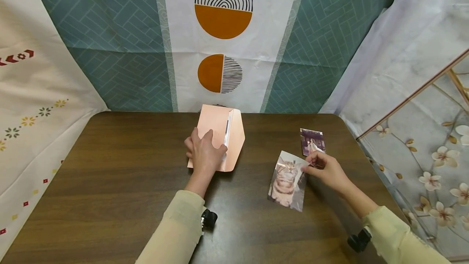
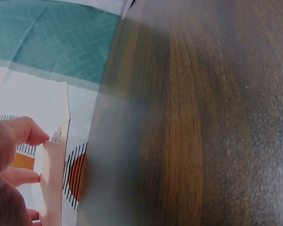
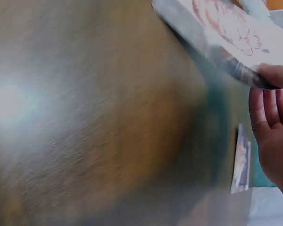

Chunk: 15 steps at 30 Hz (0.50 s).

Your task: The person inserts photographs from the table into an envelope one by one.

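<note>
Gripping a peach envelope [image 1: 220, 133] in the left hand [image 1: 203, 154], right hand [image 1: 327, 170] pinching a cat photo [image 1: 287, 180].

The head view is bright, evenly lit and sharp, with soft short shadows under the arms on the brown worktop [image 1: 110, 182]. Its straight edges bow slightly toward the corners. The cat photo [image 1: 286, 180] catches a pale sheen. Both wrist views are blurred: the left one hazy across the wood grain, the right one smeared, with a white glare patch at the left.
</note>
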Each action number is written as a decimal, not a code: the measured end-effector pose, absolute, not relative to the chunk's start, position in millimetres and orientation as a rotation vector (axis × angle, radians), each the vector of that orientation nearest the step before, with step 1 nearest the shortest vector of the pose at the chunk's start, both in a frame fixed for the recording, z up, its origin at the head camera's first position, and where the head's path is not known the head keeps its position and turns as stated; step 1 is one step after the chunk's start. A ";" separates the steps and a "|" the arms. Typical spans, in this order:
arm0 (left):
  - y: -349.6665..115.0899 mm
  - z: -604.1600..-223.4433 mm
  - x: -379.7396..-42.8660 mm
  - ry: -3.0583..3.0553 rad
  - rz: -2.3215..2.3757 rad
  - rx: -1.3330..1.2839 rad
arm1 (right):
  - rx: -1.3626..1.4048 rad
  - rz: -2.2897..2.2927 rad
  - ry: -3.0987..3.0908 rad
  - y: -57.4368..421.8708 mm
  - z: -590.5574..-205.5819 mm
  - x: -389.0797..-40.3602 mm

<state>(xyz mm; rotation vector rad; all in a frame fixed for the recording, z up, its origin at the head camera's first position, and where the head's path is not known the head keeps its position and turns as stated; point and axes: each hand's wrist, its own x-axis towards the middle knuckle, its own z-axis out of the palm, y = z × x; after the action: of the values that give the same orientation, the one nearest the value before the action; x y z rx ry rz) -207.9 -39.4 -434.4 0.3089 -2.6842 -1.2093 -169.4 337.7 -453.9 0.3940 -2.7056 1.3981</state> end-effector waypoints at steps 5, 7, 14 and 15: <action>-40.9 -433.0 -207.2 -2.677 -1.208 0.307 | 0.286 1.719 -2.598 333.6 -444.8 -178.9; -41.5 -432.7 -206.8 -2.672 -1.211 0.304 | 0.249 1.835 -2.544 332.3 -441.9 -182.2; -42.1 -431.7 -205.4 -2.657 -1.211 0.296 | 0.194 2.023 -2.429 327.1 -433.1 -191.6; -42.1 -431.4 -205.2 -2.656 -1.212 0.295 | 0.189 2.035 -2.421 326.2 -432.0 -192.8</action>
<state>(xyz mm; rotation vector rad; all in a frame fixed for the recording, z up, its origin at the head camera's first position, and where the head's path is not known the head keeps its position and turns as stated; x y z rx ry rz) -205.2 -42.1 -431.4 0.2953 -2.6564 -1.2124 -192.8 326.2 -432.0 0.1887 -2.4210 2.0349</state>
